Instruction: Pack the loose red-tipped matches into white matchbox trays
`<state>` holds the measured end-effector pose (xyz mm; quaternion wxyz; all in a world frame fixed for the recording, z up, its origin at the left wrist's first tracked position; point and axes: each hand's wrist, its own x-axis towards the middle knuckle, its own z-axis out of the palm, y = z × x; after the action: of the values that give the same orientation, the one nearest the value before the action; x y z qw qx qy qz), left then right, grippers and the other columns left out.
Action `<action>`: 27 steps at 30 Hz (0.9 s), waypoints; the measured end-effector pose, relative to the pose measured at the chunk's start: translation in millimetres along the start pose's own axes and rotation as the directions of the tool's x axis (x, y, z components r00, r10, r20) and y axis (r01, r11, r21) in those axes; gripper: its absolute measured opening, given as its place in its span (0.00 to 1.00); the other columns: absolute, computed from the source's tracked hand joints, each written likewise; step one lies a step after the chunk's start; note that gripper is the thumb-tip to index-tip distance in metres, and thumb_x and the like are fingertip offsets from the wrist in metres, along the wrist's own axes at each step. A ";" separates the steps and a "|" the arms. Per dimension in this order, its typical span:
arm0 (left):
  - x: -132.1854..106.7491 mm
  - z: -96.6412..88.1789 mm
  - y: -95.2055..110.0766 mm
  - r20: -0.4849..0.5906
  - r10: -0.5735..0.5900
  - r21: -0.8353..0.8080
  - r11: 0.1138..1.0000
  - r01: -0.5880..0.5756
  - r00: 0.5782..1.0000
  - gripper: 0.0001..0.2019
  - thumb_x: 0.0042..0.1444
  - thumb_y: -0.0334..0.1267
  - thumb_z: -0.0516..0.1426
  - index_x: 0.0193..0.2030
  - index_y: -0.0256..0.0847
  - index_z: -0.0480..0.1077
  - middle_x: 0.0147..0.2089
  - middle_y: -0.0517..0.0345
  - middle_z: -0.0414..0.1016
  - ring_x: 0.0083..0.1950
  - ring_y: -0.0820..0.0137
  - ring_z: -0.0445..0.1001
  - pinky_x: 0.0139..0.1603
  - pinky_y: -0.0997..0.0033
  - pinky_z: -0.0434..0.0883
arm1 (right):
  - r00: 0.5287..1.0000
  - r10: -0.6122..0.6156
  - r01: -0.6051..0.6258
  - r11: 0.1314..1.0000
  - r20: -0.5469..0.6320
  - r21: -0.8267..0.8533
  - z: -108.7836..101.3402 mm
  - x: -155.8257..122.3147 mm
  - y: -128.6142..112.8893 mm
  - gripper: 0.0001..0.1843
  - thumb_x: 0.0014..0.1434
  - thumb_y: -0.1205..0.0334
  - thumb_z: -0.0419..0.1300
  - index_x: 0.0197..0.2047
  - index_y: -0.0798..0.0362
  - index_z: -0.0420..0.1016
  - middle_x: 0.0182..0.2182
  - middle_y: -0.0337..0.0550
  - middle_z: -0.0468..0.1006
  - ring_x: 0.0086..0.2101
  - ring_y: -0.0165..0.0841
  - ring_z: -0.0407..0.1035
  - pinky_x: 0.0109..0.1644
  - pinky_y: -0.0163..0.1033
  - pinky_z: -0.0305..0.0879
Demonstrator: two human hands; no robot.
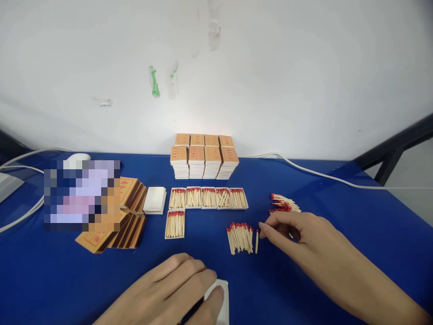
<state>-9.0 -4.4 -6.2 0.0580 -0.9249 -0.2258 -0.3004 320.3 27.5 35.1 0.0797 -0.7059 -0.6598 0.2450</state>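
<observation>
My left hand [176, 289] is closed at the bottom edge, fingers curled and thumb on a white matchbox tray [223, 307]. Most of that tray is hidden by the hand or cut off by the frame. Thumb and index finger of my right hand [301, 239] are pinched together; whatever is between their tips is too small to make out. Just left of those tips lies a single match [257, 242] with a red head. Beside it is a loose pile of matches [240, 237], heads pointing away from me. Another heap of matches [286, 203] lies behind my right fingers, partly covered.
Several filled matchbox trays [209, 198] form a row, with one filled tray [175, 224] in front. Stacked matchboxes [204, 155] stand near the wall. At left are white trays [154, 200], matchbox sleeves [130, 230] and a blurred patch. A white cable [314, 169] crosses the back right.
</observation>
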 end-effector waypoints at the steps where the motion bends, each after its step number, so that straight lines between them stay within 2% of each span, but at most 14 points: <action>1: 0.1 -0.2 0.1 -0.003 0.000 -0.003 1.000 0.000 1.000 0.21 0.91 0.31 0.51 0.60 0.44 0.88 0.60 0.63 0.90 0.63 0.68 0.83 0.92 0.63 0.57 | 0.999 0.008 -0.009 1.000 -0.031 -0.016 -1.1 0.7 2.7 0.28 0.76 0.31 0.55 0.37 0.40 0.85 0.31 0.41 0.85 0.33 0.44 0.79 0.38 0.47 0.67; 3: -0.3 -0.9 0.6 0.006 -0.006 -0.001 1.000 0.006 1.000 0.21 0.91 0.32 0.51 0.61 0.44 0.88 0.61 0.63 0.90 0.65 0.68 0.83 0.91 0.63 0.59 | 0.991 0.009 -0.016 0.998 -0.130 -0.053 -2.9 1.6 8.8 0.28 0.74 0.30 0.55 0.38 0.40 0.86 0.35 0.44 0.88 0.41 0.50 0.84 0.41 0.48 0.70; 5: -1.0 -1.7 1.1 0.011 -0.004 0.002 1.000 0.004 1.000 0.21 0.91 0.32 0.51 0.62 0.44 0.88 0.62 0.62 0.90 0.65 0.68 0.83 0.93 0.62 0.57 | 0.966 0.007 -0.038 0.993 -0.258 -0.116 -3.9 1.3 14.6 0.28 0.74 0.31 0.56 0.38 0.40 0.86 0.39 0.48 0.90 0.44 0.55 0.86 0.40 0.49 0.69; 8: -1.7 -2.3 1.0 0.036 -0.013 -0.008 1.000 0.013 0.999 0.20 0.91 0.33 0.52 0.63 0.44 0.88 0.62 0.62 0.90 0.66 0.68 0.82 0.95 0.62 0.51 | 0.924 0.003 -0.107 0.962 -0.383 -0.252 -4.4 -1.3 19.4 0.27 0.75 0.32 0.57 0.41 0.39 0.89 0.36 0.51 0.87 0.33 0.52 0.80 0.34 0.47 0.61; 11: -2.1 -2.1 0.2 0.030 -0.013 -0.010 1.000 0.014 0.999 0.20 0.91 0.33 0.52 0.63 0.44 0.88 0.62 0.62 0.90 0.66 0.67 0.82 0.95 0.62 0.50 | 0.923 -0.047 -0.098 0.930 -0.381 -0.353 -3.3 -4.1 18.7 0.24 0.76 0.37 0.58 0.41 0.38 0.91 0.32 0.52 0.83 0.28 0.49 0.74 0.31 0.46 0.55; 15: -2.0 -1.1 0.1 0.024 -0.013 -0.004 1.000 0.013 1.000 0.20 0.91 0.34 0.52 0.61 0.44 0.88 0.62 0.62 0.90 0.67 0.68 0.82 0.95 0.63 0.51 | 0.925 -0.116 -0.039 0.919 -0.363 -0.393 3.5 -5.5 14.4 0.20 0.77 0.45 0.60 0.38 0.39 0.90 0.30 0.51 0.80 0.30 0.50 0.73 0.29 0.43 0.51; 18: -0.8 0.1 1.2 0.029 -0.028 0.002 1.000 0.028 0.999 0.21 0.92 0.33 0.51 0.62 0.44 0.88 0.63 0.63 0.90 0.68 0.68 0.81 0.95 0.63 0.51 | 0.905 -0.174 0.001 0.913 -0.387 -0.409 10.5 -5.7 11.0 0.22 0.77 0.48 0.56 0.34 0.40 0.86 0.28 0.50 0.77 0.30 0.49 0.70 0.28 0.42 0.47; 22: 0.2 0.6 1.5 0.017 -0.029 -0.005 1.000 0.030 0.999 0.22 0.91 0.31 0.50 0.60 0.43 0.88 0.60 0.62 0.90 0.66 0.69 0.82 0.95 0.64 0.52 | 0.874 -0.211 0.021 0.916 -0.438 -0.400 14.2 -5.4 8.5 0.23 0.78 0.50 0.54 0.35 0.42 0.84 0.28 0.49 0.77 0.32 0.48 0.71 0.28 0.42 0.48; 24: -1.0 0.0 0.8 0.012 -0.018 -0.005 1.000 0.018 1.000 0.22 0.91 0.30 0.50 0.60 0.43 0.88 0.60 0.63 0.90 0.66 0.70 0.83 0.95 0.64 0.52 | 0.873 -0.205 0.010 0.914 -0.442 -0.405 13.2 -5.4 8.7 0.23 0.79 0.49 0.54 0.34 0.42 0.84 0.28 0.50 0.78 0.34 0.50 0.73 0.29 0.42 0.48; 27: -3.1 -1.2 0.1 0.015 -0.013 -0.011 1.000 0.013 1.000 0.21 0.91 0.32 0.51 0.63 0.44 0.88 0.63 0.62 0.90 0.67 0.68 0.84 0.93 0.62 0.59 | 0.882 -0.185 -0.015 0.908 -0.433 -0.419 11.1 -5.4 8.9 0.26 0.80 0.46 0.53 0.34 0.42 0.84 0.27 0.52 0.79 0.35 0.53 0.74 0.29 0.42 0.46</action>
<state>-11.8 -6.0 -7.0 0.0494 -0.9259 -0.2306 -0.2952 323.2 18.9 22.9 0.0957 -0.7141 -0.6891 -0.0784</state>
